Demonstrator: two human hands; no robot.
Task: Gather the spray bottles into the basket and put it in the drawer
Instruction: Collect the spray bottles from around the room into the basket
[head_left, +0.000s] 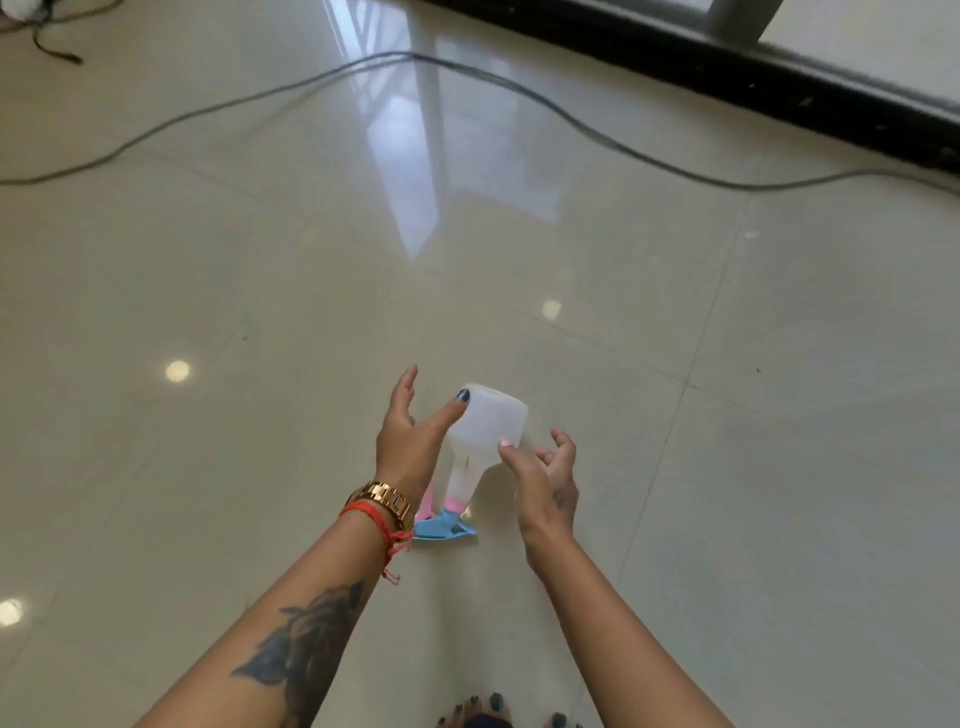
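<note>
Between my hands, the spray bottle (480, 441) points trigger-end toward me, left hand (410, 441) thumb and right hand (550, 478) fingertip touching it, both spread wide.

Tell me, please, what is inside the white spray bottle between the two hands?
The spray bottle has a cloudy translucent body, and no liquid level shows through it, so the contents cannot be judged. It is tipped, with its pink-and-blue trigger head toward the person. The left hand covers part of it.
</note>
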